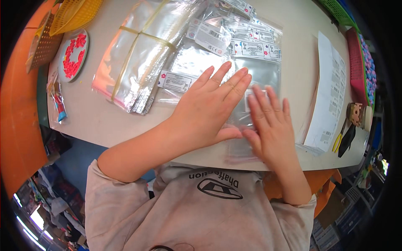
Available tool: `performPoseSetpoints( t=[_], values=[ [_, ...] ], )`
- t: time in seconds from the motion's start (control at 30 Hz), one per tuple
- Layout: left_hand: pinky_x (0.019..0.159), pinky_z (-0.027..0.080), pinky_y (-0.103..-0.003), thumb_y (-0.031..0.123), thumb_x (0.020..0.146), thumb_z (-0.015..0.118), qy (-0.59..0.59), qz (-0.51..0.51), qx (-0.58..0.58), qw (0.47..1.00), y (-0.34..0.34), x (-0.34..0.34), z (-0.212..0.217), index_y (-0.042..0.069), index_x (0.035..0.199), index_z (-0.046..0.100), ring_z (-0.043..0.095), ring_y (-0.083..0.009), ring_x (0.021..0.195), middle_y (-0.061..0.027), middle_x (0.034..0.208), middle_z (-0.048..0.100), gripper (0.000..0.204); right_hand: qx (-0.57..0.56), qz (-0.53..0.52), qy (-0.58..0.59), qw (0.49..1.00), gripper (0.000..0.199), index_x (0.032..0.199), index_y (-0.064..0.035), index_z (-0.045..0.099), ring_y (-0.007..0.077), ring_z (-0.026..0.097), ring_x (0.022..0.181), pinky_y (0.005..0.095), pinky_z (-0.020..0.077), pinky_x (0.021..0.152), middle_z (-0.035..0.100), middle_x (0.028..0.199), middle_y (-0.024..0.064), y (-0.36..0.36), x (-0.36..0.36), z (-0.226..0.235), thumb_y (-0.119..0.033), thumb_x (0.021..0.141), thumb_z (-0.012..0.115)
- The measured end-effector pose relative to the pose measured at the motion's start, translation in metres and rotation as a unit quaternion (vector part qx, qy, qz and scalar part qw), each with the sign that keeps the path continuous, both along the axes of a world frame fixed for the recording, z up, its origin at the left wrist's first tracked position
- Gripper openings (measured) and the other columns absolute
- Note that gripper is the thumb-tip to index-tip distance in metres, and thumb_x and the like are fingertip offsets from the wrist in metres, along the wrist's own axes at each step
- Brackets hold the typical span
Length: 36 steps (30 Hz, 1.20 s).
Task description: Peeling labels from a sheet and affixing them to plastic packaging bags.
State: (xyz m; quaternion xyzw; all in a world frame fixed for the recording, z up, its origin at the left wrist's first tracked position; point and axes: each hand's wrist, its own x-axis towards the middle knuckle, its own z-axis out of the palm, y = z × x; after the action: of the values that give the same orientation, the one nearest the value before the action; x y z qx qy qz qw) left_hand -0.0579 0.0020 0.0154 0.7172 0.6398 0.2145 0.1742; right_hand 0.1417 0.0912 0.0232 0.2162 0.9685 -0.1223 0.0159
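At table edge (125, 129), hands (209, 108) on bag (259, 75).

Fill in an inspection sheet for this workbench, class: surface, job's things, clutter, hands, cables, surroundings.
Surface: pale table, mostly covered.
Job's things: clear plastic bag lying flat under both hands; more labelled bags fanned behind it.
Clutter: banded bundle of bags, dish of red pieces, paper sheet, yellow basket, red basket.
Hands: left hand and right hand pressed flat, fingers spread.
Cables: nothing seen.
Surroundings: orange bin at left; blurred shelves below.
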Motion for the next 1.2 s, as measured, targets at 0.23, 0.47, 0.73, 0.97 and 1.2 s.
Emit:
performPoseSetpoints(
  t=[0.23,0.47,0.73,0.97,1.2],
  values=[
    [0.112,0.030,-0.053,0.048,0.068,0.078,0.029,0.010,-0.001,1.000,0.001,0.000,0.003,0.009,0.142,0.044,0.032,-0.0406,0.139,-0.0063,0.150,0.040,0.090,-0.019,-0.034,-0.051,0.998,0.063,0.148,-0.0058,0.035,0.0405,0.013,0.147,0.0624,0.0055,0.113,0.022,0.160,0.0127,0.017,0.023,0.008,-0.027,0.091,0.049],
    [0.112,0.031,-0.053,0.041,0.070,0.079,0.019,-0.012,0.035,0.999,0.004,-0.008,0.002,0.008,0.140,0.046,0.036,-0.0417,0.137,-0.0075,0.147,0.045,0.084,-0.095,-0.157,0.099,0.978,0.043,0.136,-0.0013,0.052,0.0384,0.034,0.140,0.0484,0.0238,0.114,0.043,0.148,0.0169,0.023,0.034,0.007,-0.020,0.096,0.049],
    [0.112,0.032,-0.051,0.033,0.073,0.079,0.032,-0.014,0.024,0.999,0.004,-0.012,0.007,0.005,0.137,0.047,0.035,-0.0426,0.137,-0.0109,0.147,0.045,0.076,-0.196,-0.390,0.207,0.875,0.038,0.120,0.0039,0.061,0.0173,0.065,0.083,0.0260,0.0499,0.070,0.068,0.092,0.0109,0.025,0.010,0.017,-0.010,0.086,0.070],
    [0.087,0.052,-0.032,0.024,0.085,0.075,-0.310,0.219,0.111,0.918,0.014,0.001,0.023,0.003,0.140,0.040,0.062,-0.0223,0.109,-0.0159,0.124,0.060,0.069,-0.526,-0.373,0.387,0.659,0.042,0.124,0.0062,0.053,0.0084,0.061,0.076,0.0207,0.0500,0.068,0.065,0.091,0.0051,0.028,0.015,0.014,-0.007,0.087,0.069],
    [0.069,0.052,-0.024,0.011,0.083,0.073,-0.300,0.259,0.011,0.918,0.020,-0.028,0.028,0.003,0.146,0.029,0.062,-0.0092,0.077,-0.0073,0.092,0.064,0.077,-0.392,-0.280,0.354,0.802,0.045,0.128,0.0023,0.053,0.0164,0.062,0.103,0.0276,0.0530,0.082,0.060,0.115,0.0094,-0.013,-0.005,0.007,-0.006,0.087,0.068]
  ],
)
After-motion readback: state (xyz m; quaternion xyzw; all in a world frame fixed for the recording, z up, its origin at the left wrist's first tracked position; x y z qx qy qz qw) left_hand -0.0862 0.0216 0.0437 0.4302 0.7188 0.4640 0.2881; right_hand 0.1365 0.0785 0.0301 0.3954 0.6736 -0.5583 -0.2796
